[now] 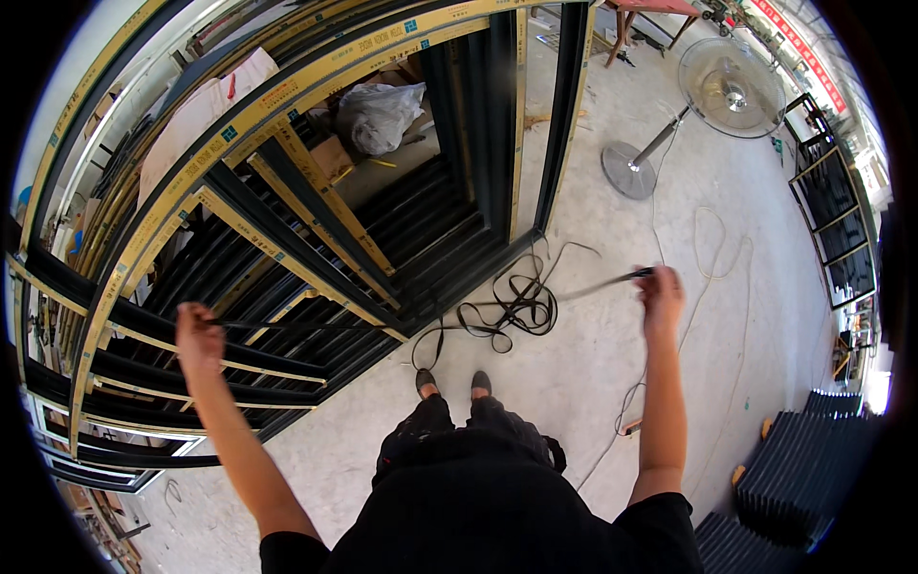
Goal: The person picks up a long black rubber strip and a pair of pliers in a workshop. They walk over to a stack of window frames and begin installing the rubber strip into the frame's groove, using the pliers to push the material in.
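A long, flat black strip (528, 308) lies in loose, tangled loops on the floor ahead of my feet. Out to the left, beside a dark metal window frame (303, 182) faced with yellow protective tape, my left hand (199, 337) is closed on a length of the strip, which stretches back toward the loops. My right hand (662, 298) is raised on the other side, fingers pinched round another part of it; that length is blurred and runs left to the pile. Several similar frames stand stacked behind the nearest one.
A standing fan (732, 91) with a round base is at the upper right. Cables (710, 258) trail across the concrete floor. Stacked black profiles (798, 469) lie at lower right, and more frames (841, 225) lean at the far right. A plastic bag (381, 117) shows through the frames.
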Tool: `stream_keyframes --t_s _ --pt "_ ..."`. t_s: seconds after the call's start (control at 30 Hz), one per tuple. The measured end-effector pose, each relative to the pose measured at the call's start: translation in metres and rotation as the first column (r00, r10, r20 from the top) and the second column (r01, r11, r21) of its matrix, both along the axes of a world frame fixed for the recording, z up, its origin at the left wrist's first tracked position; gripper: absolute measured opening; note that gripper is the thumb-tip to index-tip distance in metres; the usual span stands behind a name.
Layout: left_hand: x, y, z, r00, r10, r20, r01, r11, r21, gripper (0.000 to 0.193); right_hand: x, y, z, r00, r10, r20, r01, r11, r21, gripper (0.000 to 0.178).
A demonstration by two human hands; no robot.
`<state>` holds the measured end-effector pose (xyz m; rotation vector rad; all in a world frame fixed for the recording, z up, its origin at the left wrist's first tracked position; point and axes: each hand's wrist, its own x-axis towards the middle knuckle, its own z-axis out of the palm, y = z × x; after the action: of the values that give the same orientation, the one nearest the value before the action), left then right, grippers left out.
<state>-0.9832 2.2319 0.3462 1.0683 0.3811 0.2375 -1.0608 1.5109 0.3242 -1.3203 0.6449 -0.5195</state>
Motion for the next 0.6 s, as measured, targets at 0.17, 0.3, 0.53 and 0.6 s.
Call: stream_keyframes --t_s 0.17,0.3,0.53,0.6 --pt "-0.003 -0.153 -0.005 0.964 -0.243 -0.11 0.236 0.969 -0.072 0.019 0.016 0.119 0.006 0.905 0.423 -0.053 -0.419 0.905 0.071 0.016" --pt "-0.008 -0.209 0.006 0.941 -0.334 -0.057 0.321 0.933 -0.163 0.02 0.016 0.164 0.015 0.827 0.56 0.044 -0.561 0.824 0.077 0.012" --pt "-0.029 -0.259 0.039 0.909 -0.417 -0.024 0.406 0.896 -0.181 0.016 0.01 0.212 0.03 0.695 0.714 0.089 -0.719 0.685 0.116 0.011" --pt "-0.034 -0.269 0.042 0.9 -0.434 -0.024 0.422 0.886 -0.191 0.016 0.012 0.227 0.031 0.672 0.74 0.035 -0.738 0.665 0.114 0.008"
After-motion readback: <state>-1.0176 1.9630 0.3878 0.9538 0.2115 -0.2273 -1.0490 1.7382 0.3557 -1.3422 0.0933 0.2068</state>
